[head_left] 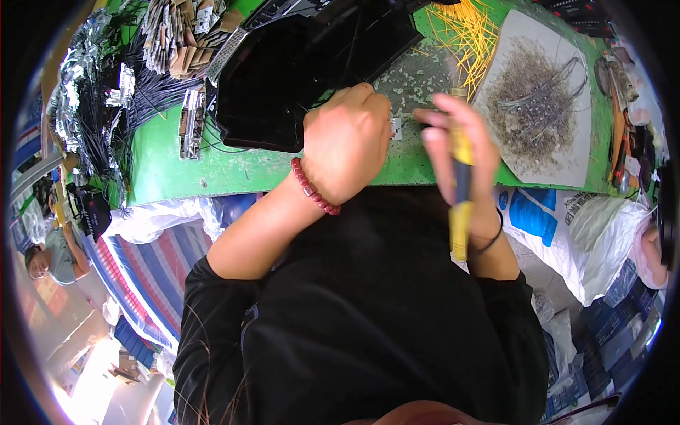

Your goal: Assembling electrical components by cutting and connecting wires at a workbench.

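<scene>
My left hand (347,138), with a red bead bracelet at the wrist, is closed above the green bench (234,170). Its fingertips face down, so what they hold is hidden. A small white piece (396,128) shows beside its fingers. My right hand (482,152) is just to the right, smeared by motion. It grips a slim tool with a yellow-and-black handle (462,177) held lengthwise; its exact kind is too blurred to tell. A large black plastic housing (265,92) lies beyond my left hand, touching or close to it.
Yellow cable ties (464,35) lie at the far right. Beside them, a white sheet (524,166) bears dark scraps and thin wires. Bundled black cables (99,106) and brown-and-silver strips (180,42) pile up at left. A person (64,255) is at the far left.
</scene>
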### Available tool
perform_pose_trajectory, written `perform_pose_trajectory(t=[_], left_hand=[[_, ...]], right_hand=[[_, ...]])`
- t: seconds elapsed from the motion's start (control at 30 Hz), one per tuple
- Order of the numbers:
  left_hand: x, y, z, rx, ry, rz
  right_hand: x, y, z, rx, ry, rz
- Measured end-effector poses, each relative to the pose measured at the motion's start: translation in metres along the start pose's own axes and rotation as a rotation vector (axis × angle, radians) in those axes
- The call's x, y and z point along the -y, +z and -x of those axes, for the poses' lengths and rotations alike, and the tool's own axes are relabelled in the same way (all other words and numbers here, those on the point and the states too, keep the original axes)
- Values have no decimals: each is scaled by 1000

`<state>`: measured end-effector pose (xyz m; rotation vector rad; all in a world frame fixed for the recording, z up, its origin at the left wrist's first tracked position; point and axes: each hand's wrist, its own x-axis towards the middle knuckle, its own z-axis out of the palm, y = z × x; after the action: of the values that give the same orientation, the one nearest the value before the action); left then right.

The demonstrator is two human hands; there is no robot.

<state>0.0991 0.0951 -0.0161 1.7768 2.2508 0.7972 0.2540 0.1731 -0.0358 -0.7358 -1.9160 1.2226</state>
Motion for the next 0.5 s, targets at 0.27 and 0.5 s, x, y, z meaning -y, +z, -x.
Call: perform_pose_trajectory(t=[0.27,0.5], left_hand=[[-2,-3,-3,5,22,15],[-5,-2,-3,17,10,-13]], right_hand=[[-15,-121,28,-393,-8,3],[-19,-119,33,-471,47,-71]])
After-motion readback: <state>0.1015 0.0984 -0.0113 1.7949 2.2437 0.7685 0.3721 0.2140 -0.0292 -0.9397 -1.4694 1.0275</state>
